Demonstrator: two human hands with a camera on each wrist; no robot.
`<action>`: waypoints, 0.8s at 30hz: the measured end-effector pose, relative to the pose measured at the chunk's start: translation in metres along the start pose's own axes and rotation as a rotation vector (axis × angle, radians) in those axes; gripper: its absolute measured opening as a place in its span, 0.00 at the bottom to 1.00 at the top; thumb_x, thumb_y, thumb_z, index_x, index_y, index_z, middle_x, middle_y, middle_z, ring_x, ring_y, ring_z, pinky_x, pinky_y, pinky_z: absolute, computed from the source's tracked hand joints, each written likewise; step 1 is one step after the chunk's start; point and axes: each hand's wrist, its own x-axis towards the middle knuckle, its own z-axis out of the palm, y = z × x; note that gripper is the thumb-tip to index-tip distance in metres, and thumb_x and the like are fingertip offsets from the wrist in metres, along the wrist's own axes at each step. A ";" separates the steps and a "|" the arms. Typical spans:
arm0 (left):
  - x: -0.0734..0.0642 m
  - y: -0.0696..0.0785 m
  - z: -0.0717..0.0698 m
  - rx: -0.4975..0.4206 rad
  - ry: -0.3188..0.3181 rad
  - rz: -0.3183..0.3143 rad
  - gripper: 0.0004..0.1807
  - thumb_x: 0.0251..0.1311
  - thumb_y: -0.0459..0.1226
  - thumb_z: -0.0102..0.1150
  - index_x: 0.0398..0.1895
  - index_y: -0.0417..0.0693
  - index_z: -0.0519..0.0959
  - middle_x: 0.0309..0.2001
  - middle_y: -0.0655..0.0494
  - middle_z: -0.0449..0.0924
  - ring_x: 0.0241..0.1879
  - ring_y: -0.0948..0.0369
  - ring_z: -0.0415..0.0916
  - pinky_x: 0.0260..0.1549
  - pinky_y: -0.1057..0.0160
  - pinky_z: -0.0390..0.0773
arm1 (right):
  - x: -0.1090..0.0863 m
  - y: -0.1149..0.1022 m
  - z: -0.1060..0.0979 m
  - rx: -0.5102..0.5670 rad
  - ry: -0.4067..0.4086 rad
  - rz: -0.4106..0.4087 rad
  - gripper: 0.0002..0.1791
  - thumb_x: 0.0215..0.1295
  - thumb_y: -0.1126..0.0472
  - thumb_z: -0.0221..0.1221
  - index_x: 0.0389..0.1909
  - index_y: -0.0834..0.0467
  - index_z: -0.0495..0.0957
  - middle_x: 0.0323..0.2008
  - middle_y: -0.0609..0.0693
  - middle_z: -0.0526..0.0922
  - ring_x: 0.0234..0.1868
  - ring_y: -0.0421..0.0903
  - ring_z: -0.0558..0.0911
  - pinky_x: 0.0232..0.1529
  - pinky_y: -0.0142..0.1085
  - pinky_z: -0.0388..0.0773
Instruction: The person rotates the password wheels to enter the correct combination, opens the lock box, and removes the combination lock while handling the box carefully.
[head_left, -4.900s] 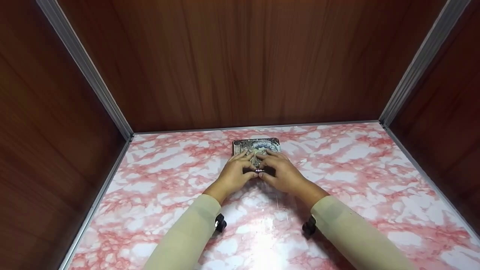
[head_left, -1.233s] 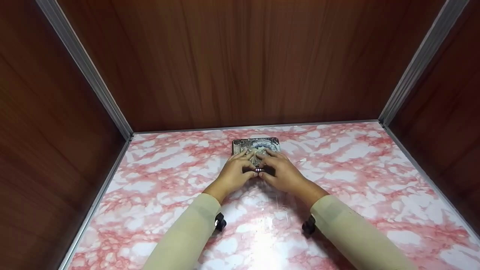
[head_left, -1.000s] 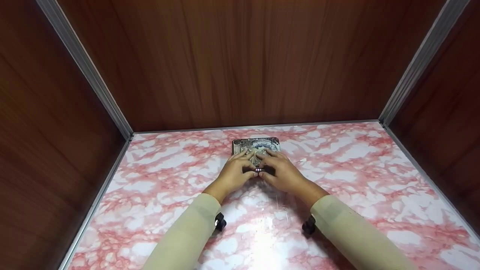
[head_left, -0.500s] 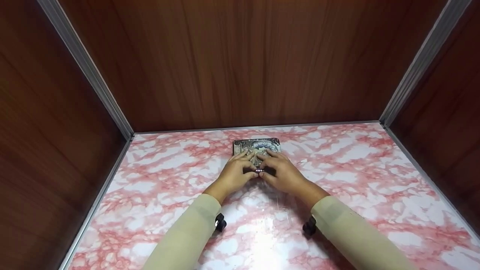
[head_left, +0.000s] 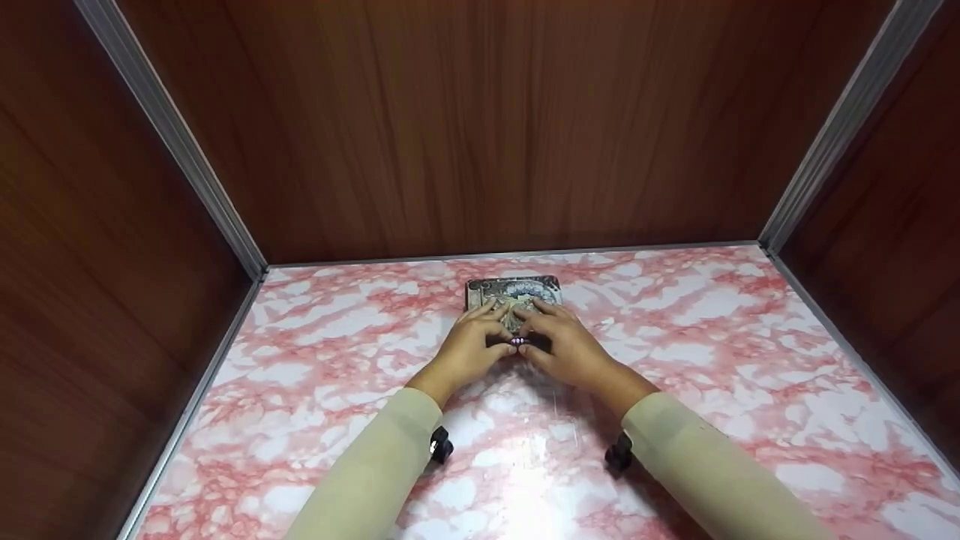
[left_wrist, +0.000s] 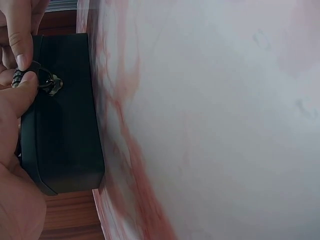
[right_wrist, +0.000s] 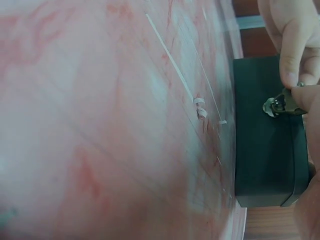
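Between the wood-grained walls (head_left: 480, 127), we are seeing the table (head_left: 675, 360), the box (left_wrist: 65, 125) and both hands keeping almost the same places as half a second ago; only the gleam on the lock (head_left: 519, 341) is looking more purple. We are noticing grey metal strips (head_left: 184, 142) edging the brown walls, and red marbling running through the table's glossy white top. Pale, plain sleeves (head_left: 720, 465) are covering the forearms. Toward the back wall, near the middle, the smooth dark green box is sitting on the table, its printed lid showing an ornate pattern. We are watching the left hand (head_left: 472, 341) and the right hand (head_left: 562, 341) pinching the lock between bent thumbs and fingers, the other fingers stretching over the lid. Before the box's front, the small, ridged lock is joining a silvery clasp (left_wrist: 56, 86).
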 end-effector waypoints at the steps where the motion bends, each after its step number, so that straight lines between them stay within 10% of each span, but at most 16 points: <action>1: 0.000 0.000 0.000 0.000 -0.001 -0.001 0.07 0.70 0.39 0.77 0.48 0.50 0.94 0.84 0.54 0.73 0.91 0.46 0.60 0.93 0.39 0.52 | 0.000 0.000 0.000 0.000 0.001 0.000 0.11 0.72 0.61 0.74 0.52 0.55 0.88 0.80 0.53 0.81 0.86 0.69 0.70 0.88 0.72 0.59; 24: 0.001 0.001 0.001 -0.006 -0.005 -0.005 0.06 0.70 0.39 0.77 0.46 0.49 0.94 0.84 0.53 0.74 0.90 0.45 0.61 0.93 0.39 0.53 | -0.001 0.001 0.000 0.001 -0.002 0.010 0.10 0.73 0.60 0.75 0.51 0.54 0.89 0.80 0.51 0.81 0.87 0.68 0.69 0.87 0.70 0.65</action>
